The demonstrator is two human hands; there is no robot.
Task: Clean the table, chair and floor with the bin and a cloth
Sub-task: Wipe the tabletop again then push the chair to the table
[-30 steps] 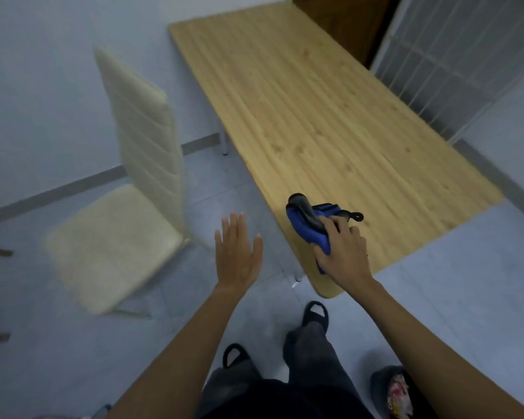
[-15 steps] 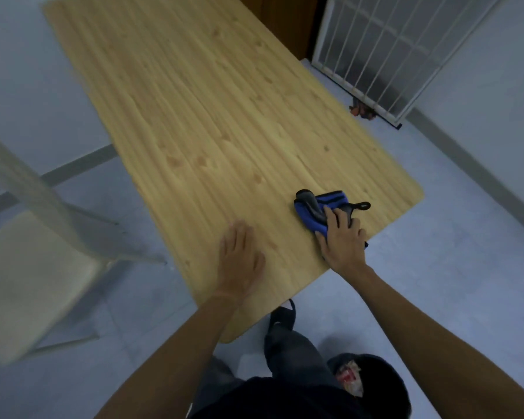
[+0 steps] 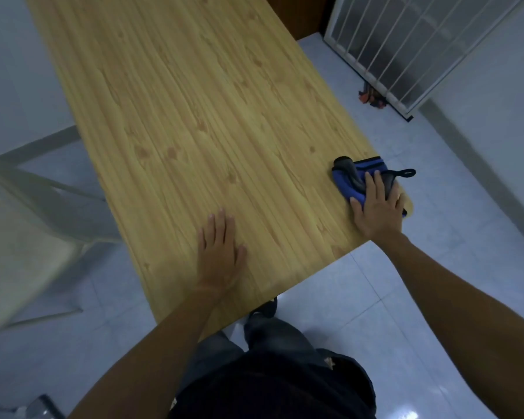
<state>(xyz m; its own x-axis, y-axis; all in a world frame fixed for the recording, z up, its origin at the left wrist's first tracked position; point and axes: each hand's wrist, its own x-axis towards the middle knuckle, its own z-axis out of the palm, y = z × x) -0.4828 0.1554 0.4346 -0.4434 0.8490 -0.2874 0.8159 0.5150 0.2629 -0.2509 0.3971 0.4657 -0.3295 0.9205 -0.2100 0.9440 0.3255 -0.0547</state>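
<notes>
A long light-wood table [image 3: 194, 122] fills the middle of the view. At its near right corner lies a blue and black cloth [image 3: 350, 179] with a black hanging loop. My right hand [image 3: 377, 207] presses flat on the cloth, fingers spread over it. My left hand [image 3: 220, 252] rests flat and empty on the bare tabletop near the front edge. A cream chair [image 3: 18, 237] stands blurred at the left, beside the table's long side. The bin is out of view.
Pale tiled floor [image 3: 421, 267] surrounds the table. A white barred gate [image 3: 406, 55] stands at the back right, with a small dark and orange object [image 3: 372, 98] at its foot. My legs and a sandal [image 3: 263, 309] are under the table's front edge.
The view swung right from the chair to the table. My right hand slid the cloth to the right corner. My left hand came down flat on the tabletop.
</notes>
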